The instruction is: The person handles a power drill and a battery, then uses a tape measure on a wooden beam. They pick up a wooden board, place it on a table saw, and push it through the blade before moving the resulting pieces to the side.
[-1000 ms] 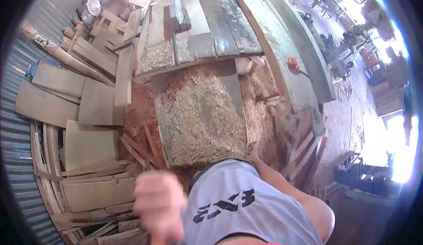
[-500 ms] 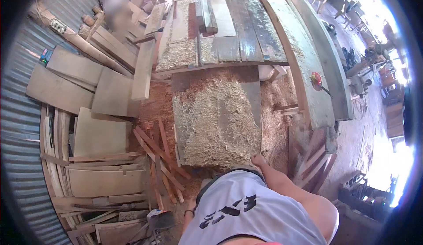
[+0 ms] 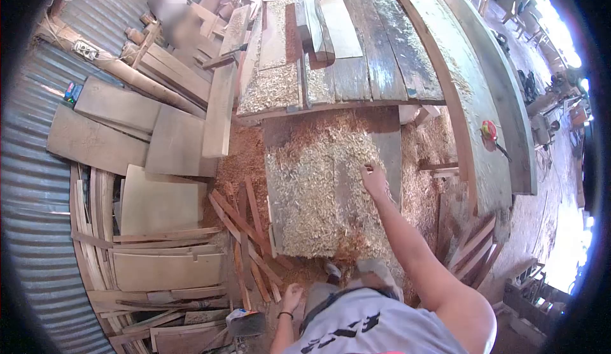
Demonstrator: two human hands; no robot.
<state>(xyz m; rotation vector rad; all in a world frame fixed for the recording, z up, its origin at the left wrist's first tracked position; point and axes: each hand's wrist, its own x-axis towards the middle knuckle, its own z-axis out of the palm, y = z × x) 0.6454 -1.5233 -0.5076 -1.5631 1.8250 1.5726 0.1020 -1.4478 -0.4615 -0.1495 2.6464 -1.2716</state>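
My right hand (image 3: 373,177) reaches forward over a low board platform (image 3: 388,144) strewn with pale wood shavings (image 3: 312,182). Its fingers look curled, but whether they hold anything is too small to tell. At the lower left, my left hand (image 3: 293,295) hangs beside my body, with a dark band on the wrist. The left fingers are bent and small in view, and no object shows in them. Beyond the platform stands a workbench (image 3: 382,67) with shavings and a thick wood block (image 3: 316,35) lying on it.
Long thick planks (image 3: 464,99) run along the right, with a red and yellow tool (image 3: 489,131) on one. Boards (image 3: 165,198) and thin reddish strips (image 3: 238,226) lie to the left. Another person (image 3: 178,20) is at the back left, near a corrugated metal wall (image 3: 32,195).
My right hand has moved forward from near my body to over the shavings. My left hand now shows more fully at the lower left. The camera view has shifted.
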